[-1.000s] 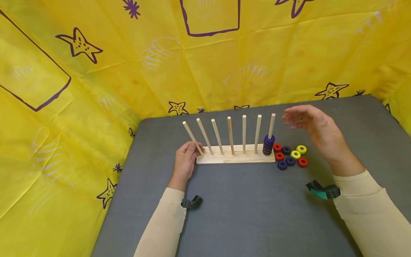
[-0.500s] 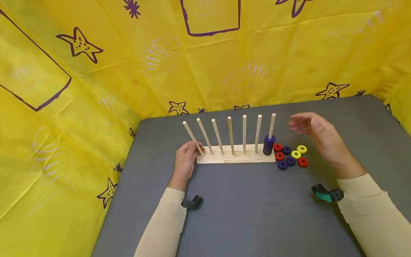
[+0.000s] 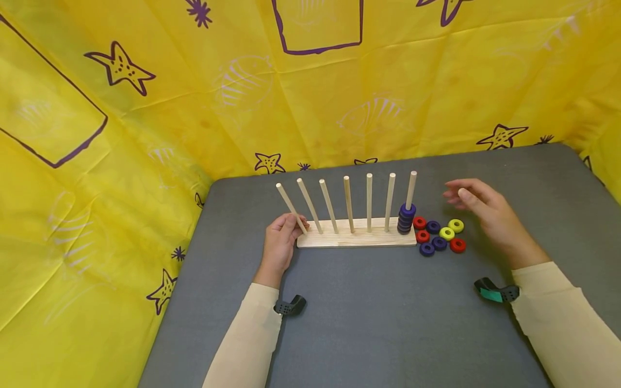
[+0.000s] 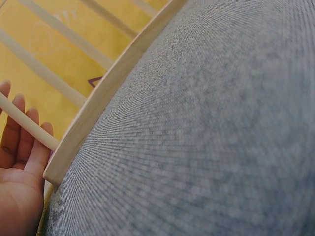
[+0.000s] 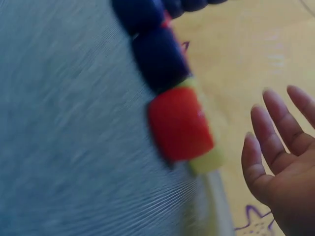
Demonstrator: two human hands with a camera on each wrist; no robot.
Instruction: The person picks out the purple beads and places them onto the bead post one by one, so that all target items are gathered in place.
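A wooden peg stand [image 3: 359, 238] with a row of upright pegs lies on the grey table. My left hand [image 3: 280, 240] holds it at the left end, thumb at the leftmost peg [image 4: 27, 122] and fingers [image 4: 24, 142] behind that peg. A stack of dark blue rings [image 3: 406, 220] sits on the rightmost peg. My right hand [image 3: 490, 215] hovers to the right of the stand with its fingers loosely bent and nothing in it. Near that hand lie loose rings: a red ring [image 3: 457, 245], a yellow ring [image 3: 447, 233], a dark blue ring [image 3: 427, 249] and several others.
A yellow cloth [image 3: 310, 108] with starfish and fish drawings hangs behind and to the left of the table [image 3: 359, 323]. The other pegs, such as the middle peg [image 3: 348, 205], carry no rings.
My right hand has moved a little right and toward me, away from the rightmost peg and lower. The left hand, the stand and the rings look the same.
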